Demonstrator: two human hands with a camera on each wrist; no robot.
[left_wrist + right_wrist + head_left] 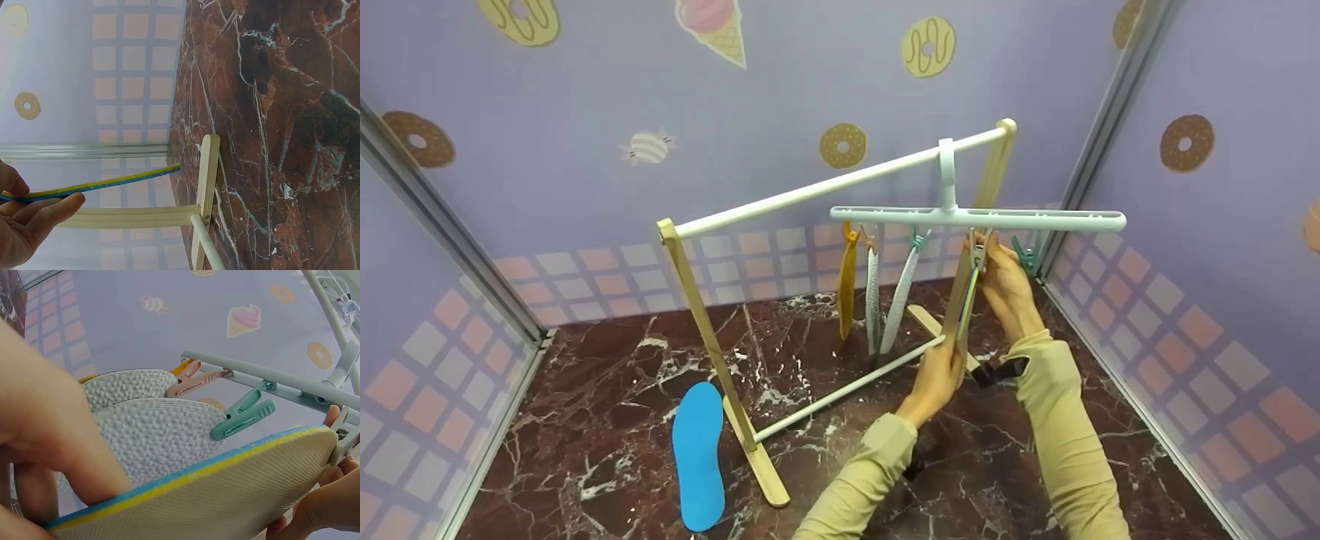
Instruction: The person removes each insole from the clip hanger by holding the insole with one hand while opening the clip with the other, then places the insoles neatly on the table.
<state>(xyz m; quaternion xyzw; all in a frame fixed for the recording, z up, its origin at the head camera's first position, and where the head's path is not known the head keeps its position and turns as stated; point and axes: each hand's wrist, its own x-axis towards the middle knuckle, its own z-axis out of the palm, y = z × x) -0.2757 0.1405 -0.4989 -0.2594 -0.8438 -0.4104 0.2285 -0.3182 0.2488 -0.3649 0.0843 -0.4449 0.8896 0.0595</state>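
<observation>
- Pale sleeves [1050, 405] reach in from the lower edge of the head view; a dark strap [997, 371] sits at the right wrist.
- A blue insole [699, 457] lies flat on the counter [607, 420], just beside the rack's left foot.
- The left hand [936, 381] pinches the lower part of a layered insole [225, 495], cream and ribbed on one face, with a blue and yellow edge.
- That insole stands nearly upright below the hanger, its upper end at a grey clip [343, 441].
- The right hand [1006, 281], above the left and apart from it, grips the grey clip between thumb and fingers; how far the clip's mouth is spread, I cannot tell.
- The white hanger [1035, 220] hangs by its hook from the top bar [810, 196] of a wooden-legged rack [701, 322].
- Just right of the right hand, a teal clip [1026, 255] hangs from the hanger.
- Left of the hands, a green clip [243, 417] and a pink clip [194, 381] each hold a white bumpy insole [157, 427]; at the hanger's left end, an orange clip [851, 235] holds a yellow insole [847, 289].
- Behind stands a lilac wall [765, 135] with printed doughnuts and tiles.
</observation>
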